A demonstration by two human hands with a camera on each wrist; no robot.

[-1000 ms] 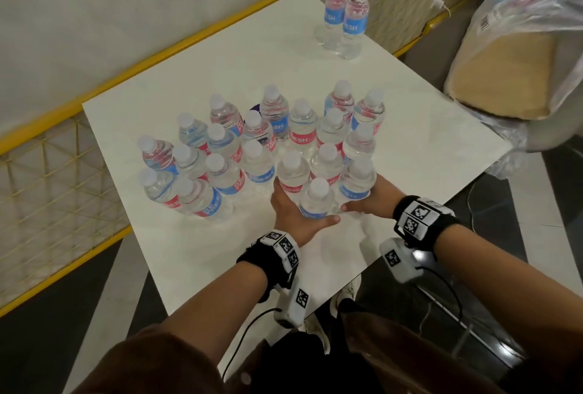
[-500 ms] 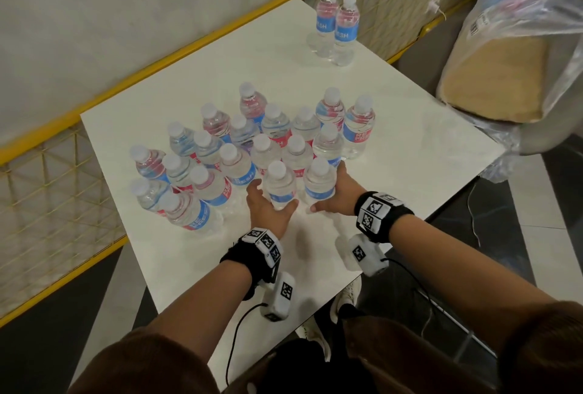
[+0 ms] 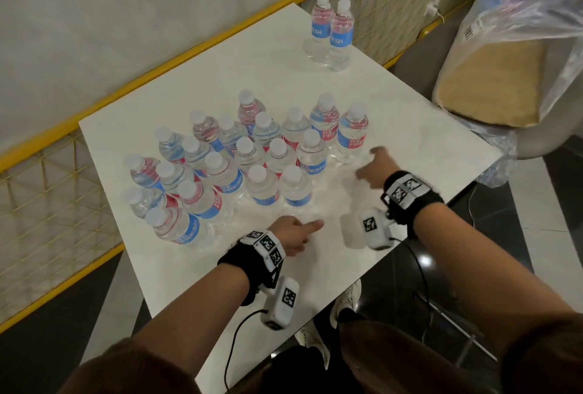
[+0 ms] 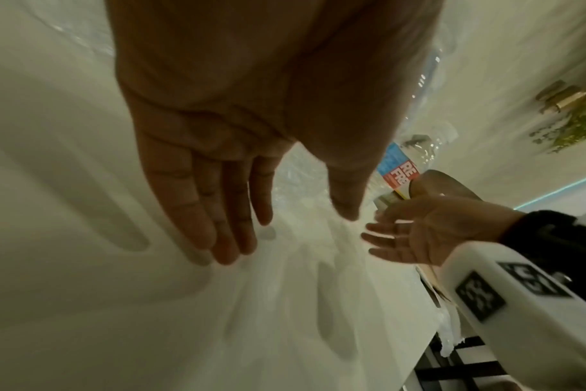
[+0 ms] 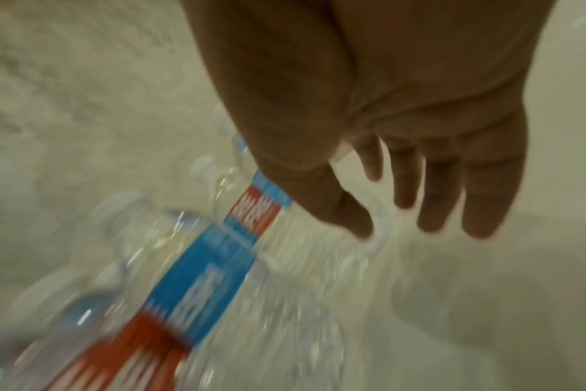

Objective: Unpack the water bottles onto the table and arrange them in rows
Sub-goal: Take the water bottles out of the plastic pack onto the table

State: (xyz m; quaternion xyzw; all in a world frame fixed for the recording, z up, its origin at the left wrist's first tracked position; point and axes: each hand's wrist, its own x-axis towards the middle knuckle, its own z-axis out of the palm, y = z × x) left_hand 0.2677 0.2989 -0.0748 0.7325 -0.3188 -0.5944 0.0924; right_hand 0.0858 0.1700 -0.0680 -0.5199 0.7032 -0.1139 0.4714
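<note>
Head cam: approx. 20 water bottles (image 3: 249, 160) stand in rough rows mid-table (image 3: 410, 128), two more (image 3: 331, 33) well apart at the far corner, bag (image 3: 520, 24) w/ more bottles probably left; L wrist cam: left hand (image 4: 238, 148) flat, fingers straight, empty; R wrist cam: right hand (image 5: 402, 132) fingers spread, holding nothing, near the bottles.

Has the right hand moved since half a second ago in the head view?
Yes. The right hand has let go of the front bottle it held and moved right, toward the table's right edge, now empty and apart from the bottles.
</note>
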